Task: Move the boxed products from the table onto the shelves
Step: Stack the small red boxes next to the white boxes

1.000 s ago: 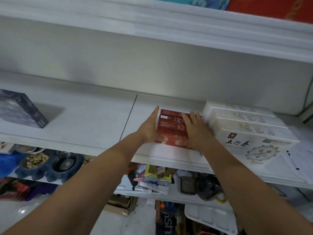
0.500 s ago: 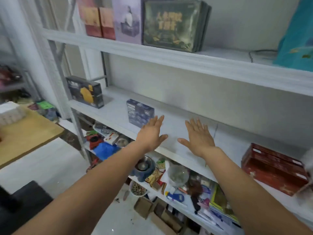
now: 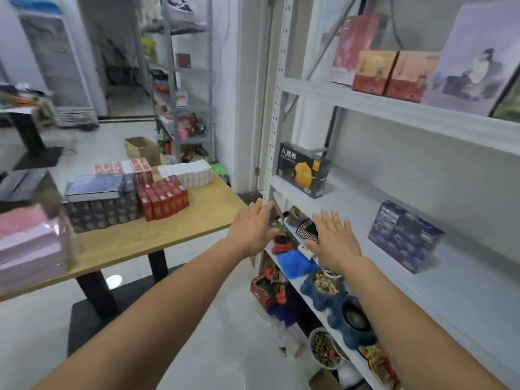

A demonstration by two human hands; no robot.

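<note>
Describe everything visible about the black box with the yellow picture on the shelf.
The black box looks like printed cardboard: white Chinese characters top left, a yellow-orange picture, "60" at the lower right. It stands upright at the left end of the white shelf, beside the perforated post; nothing else touches it.

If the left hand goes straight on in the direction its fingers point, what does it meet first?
Probably the rack's white perforated upright, just beyond the left hand; depth is unclear, so it may pass beside it.
</note>
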